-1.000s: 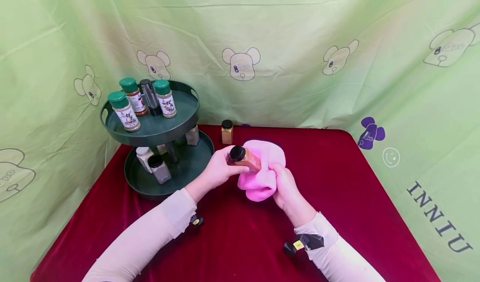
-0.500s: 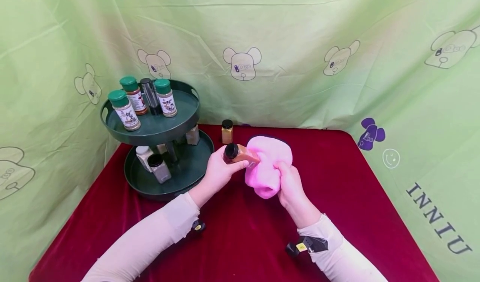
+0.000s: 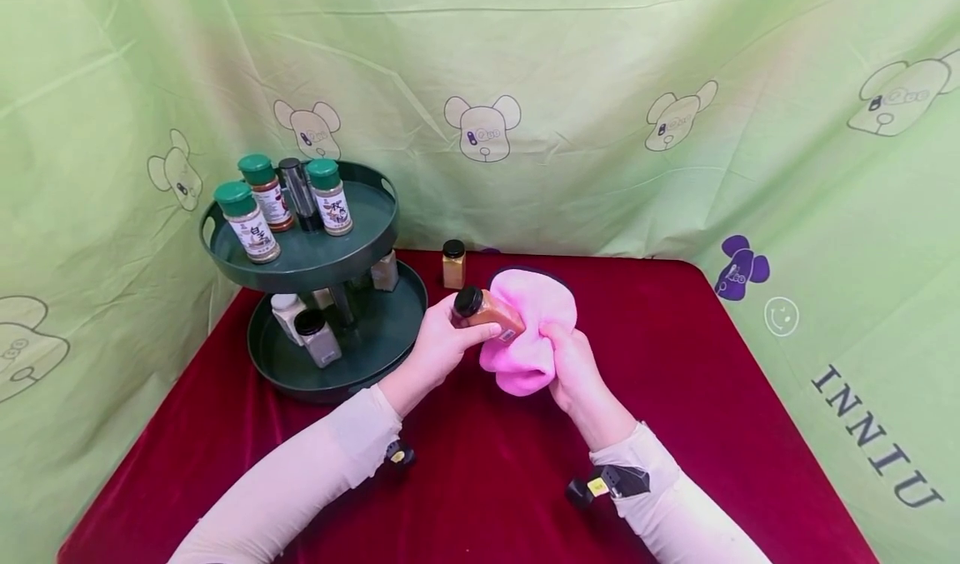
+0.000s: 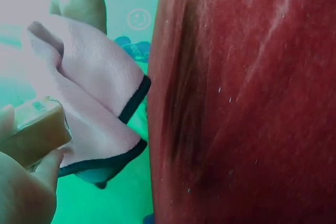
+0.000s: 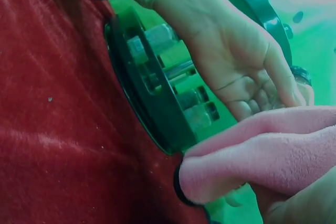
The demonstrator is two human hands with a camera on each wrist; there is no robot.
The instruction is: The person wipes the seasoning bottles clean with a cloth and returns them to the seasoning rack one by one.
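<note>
My left hand grips a spice jar with a black cap and orange-brown contents, tilted so that its base points right. A pink cloth with dark edging is bunched in my right hand, thumb on top. The jar's lower end lies against the cloth. In the left wrist view, the jar's clear base shows in front of the pink folds. Seen from the right wrist, the cloth hides most of the jar, and the fingers of my left hand curl behind it.
A two-tier dark green round rack stands at the left. Green-capped shakers and a dark cylinder are on its top tier, several jars below. Another black-capped jar stands behind my hands on the red tablecloth.
Cloth and right hand shifted right and away from the jar, then came back left against it. The jar has swayed slightly within my left hand's reach; both grips stay the same.
</note>
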